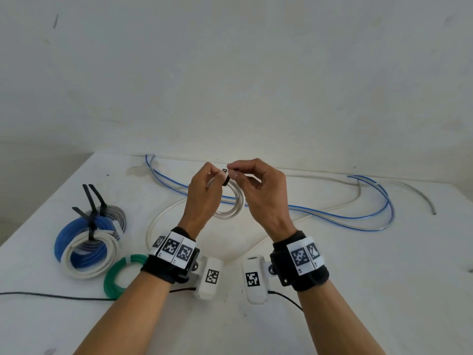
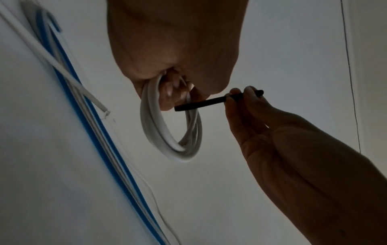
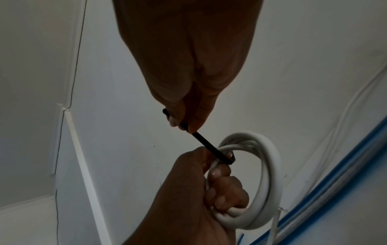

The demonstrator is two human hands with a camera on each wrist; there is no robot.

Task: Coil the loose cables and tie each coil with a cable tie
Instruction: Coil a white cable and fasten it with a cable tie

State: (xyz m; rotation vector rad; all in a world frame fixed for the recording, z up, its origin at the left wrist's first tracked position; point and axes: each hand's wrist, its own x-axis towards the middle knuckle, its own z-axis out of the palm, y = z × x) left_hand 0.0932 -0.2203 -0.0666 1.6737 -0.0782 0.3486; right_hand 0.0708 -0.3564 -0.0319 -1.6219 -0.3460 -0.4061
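A small coil of white cable (image 1: pixel 231 204) hangs above the table between my two hands. My left hand (image 1: pixel 204 190) grips the top of the coil (image 2: pixel 165 132), fingers curled round its strands. A black cable tie (image 2: pixel 211 102) wraps the coil near my left fingers (image 3: pixel 222 172). My right hand (image 1: pixel 258 185) pinches the free tail of the tie (image 3: pixel 201 140) between thumb and fingertips, stretched straight away from the coil (image 3: pixel 266 174). The tie's head sits at the coil, partly hidden by my left fingers.
At the left lie tied coils: blue (image 1: pixel 76 242), white (image 1: pixel 89 262), grey (image 1: pixel 112 213) and green (image 1: pixel 120 275). A loose blue cable (image 1: pixel 332 213) and white cable (image 1: pixel 158 219) run across the table. A thin black wire (image 1: pixel 51 295) crosses the front left.
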